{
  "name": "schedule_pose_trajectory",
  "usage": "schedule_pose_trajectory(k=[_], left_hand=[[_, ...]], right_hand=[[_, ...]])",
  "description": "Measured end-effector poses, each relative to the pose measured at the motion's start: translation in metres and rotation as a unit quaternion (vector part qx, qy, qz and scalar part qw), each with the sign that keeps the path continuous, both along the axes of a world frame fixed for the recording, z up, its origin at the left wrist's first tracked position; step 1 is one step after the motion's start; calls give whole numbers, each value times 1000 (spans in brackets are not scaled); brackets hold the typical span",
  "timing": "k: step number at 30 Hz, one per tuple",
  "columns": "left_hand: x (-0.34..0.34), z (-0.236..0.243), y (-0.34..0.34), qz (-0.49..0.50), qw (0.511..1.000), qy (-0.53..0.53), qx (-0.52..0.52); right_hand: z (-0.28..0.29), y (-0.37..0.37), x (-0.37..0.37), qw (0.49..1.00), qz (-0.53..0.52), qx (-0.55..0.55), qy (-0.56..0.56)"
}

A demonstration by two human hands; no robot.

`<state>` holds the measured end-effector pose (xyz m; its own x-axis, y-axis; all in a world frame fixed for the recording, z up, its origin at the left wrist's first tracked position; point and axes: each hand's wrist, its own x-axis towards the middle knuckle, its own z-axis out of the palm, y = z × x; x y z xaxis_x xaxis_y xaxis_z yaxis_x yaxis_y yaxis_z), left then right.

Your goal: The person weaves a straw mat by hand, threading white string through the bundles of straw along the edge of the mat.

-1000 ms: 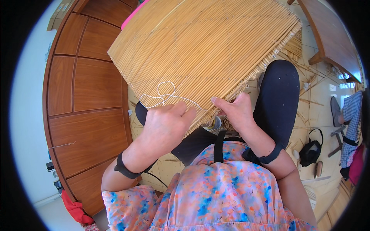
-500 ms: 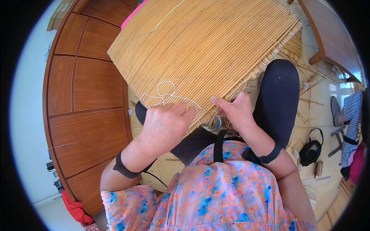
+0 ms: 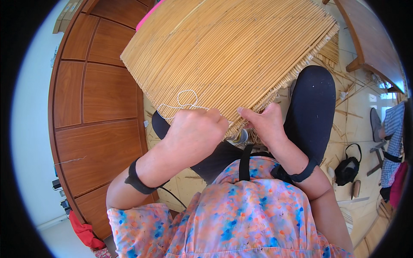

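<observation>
A large mat of thin tan stalks (image 3: 223, 56) lies slanted across my knees, its cut stalk ends making a ragged border on the right. My right hand (image 3: 266, 124) pinches the near edge of this mat, thumb on top and fingers curled underneath. Just left of it, my left hand (image 3: 198, 131) is closed, knuckles up, by the same edge. The back of that hand hides its fingertips and whatever they grip. A thin white string (image 3: 188, 91) lies in loose loops on the mat and runs to the left hand.
A brown panelled wooden cabinet (image 3: 112, 129) stands close on the left. At the upper right is a wooden table (image 3: 373, 38). Loose stalks (image 3: 344, 105) litter the floor, with a black bag (image 3: 346, 170) nearby. Another person's checked trouser leg (image 3: 392, 129) shows at far right.
My left hand has moved right along the mat's near edge, closer to my right hand, covering more string. My right hand keeps its pinch and has barely moved.
</observation>
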<state>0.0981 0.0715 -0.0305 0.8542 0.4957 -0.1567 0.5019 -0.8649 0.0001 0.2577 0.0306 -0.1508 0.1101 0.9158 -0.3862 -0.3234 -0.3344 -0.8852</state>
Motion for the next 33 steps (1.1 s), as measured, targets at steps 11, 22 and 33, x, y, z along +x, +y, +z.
schedule_pose_trajectory(k=[11, 22, 33], left_hand=[[5, -9, -2, 2, 1000, 11, 4], [6, 5, 13, -13, 1000, -19, -12], [34, 118, 19, -54, 953, -286, -80]], right_hand=[[-4, -1, 0, 1000, -9, 18, 16], [19, 0, 12, 999, 25, 27, 27], [176, 7, 72, 967, -43, 212, -132]])
